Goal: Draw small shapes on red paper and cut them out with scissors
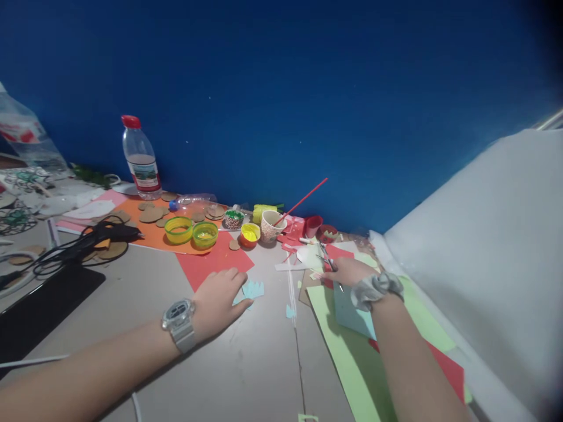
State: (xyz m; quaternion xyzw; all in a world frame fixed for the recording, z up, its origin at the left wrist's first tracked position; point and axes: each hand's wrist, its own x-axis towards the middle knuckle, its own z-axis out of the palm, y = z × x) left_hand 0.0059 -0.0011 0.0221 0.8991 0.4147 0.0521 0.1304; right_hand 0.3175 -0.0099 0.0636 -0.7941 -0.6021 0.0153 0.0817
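My left hand (222,299) is low over the grey table, fingers stretched out and thumb apart. Between thumb and fingertips lies a light blue paper cutout (254,289) with a jagged upper edge; whether the fingers touch it I cannot tell. At the right, my right hand (347,272) is closed at the dark handles of a pair of scissors (326,255), whose blades point away from me. Under that hand are a light blue sheet (352,313) and a large light green sheet (334,340). A small light blue scrap (290,311) rests between the hands.
Along the blue wall stand a water bottle (141,161), two yellow-green rings (178,231), a speckled cup (270,227) with a red stick, and small decorated cups. Black cables (88,243) and a dark flat device (53,310) lie left. A white panel (484,234) borders the right.
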